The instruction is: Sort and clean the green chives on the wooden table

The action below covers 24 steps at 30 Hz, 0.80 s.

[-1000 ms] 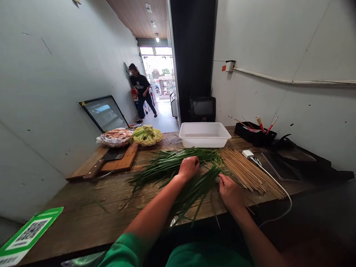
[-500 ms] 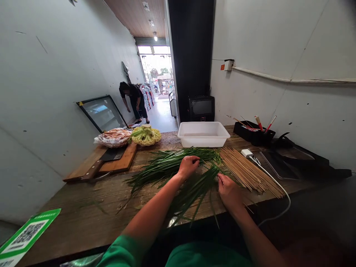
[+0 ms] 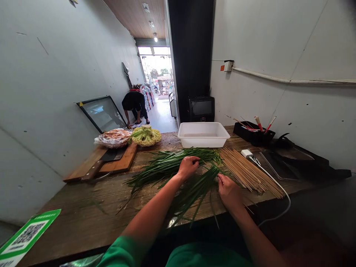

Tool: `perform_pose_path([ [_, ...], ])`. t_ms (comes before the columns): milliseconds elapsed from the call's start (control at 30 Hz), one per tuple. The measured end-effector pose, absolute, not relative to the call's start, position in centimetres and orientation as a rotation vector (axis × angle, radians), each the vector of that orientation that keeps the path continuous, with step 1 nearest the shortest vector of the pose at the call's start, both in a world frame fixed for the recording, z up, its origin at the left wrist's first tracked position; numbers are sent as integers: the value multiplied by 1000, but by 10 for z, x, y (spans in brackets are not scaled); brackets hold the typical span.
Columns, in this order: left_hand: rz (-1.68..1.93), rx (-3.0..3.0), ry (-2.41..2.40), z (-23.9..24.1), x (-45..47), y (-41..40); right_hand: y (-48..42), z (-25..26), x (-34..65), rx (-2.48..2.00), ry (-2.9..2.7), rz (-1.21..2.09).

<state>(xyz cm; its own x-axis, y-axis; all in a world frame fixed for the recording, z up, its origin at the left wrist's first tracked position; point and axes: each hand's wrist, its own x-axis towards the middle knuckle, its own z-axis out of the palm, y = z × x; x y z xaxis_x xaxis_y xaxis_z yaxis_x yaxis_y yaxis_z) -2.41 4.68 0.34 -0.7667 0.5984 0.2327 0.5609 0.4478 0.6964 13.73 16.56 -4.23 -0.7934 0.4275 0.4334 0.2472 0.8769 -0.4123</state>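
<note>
1. Long green chive leaves [image 3: 164,167] lie in a loose fan across the middle of the brown wooden tabletop [image 3: 91,207]. Their tips trail toward 7 o'clock, over the near edge.
2. Left hand [image 3: 188,167]: fingers curled shut on a bunch at the heap's centre. Right hand [image 3: 229,191], at 4 o'clock from it: fingers pinched narrow on a few leaves.
3. A bundle of thin bamboo skewers [image 3: 247,170] sits just beside the leaves at 3 o'clock. All look bare.
4. White rectangular plastic tub [image 3: 204,142] at 12 o'clock of the heap; looks empty. My reckoning is early days: the heap is mostly unsorted and nothing is set aside.
5. Hard to make out:
   - the right fingertips, tucked behind the back of the hand
   - how many leaves either hand has
   - the tub floor, partly hidden by its near wall
   - the tabletop's right end, lost in dark shadow
</note>
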Motion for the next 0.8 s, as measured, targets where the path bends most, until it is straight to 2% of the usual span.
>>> perform_pose_path([
  [500,1223,1157,2606,0,-20,45,166,-44,137,-500,-2519,436],
  [700,976,1517,2245,7,-16,40,164,-41,137,-510,-2504,448],
  [800,912,1509,2583,14,-26,34,164,-40,137,-538,-2503,454],
])
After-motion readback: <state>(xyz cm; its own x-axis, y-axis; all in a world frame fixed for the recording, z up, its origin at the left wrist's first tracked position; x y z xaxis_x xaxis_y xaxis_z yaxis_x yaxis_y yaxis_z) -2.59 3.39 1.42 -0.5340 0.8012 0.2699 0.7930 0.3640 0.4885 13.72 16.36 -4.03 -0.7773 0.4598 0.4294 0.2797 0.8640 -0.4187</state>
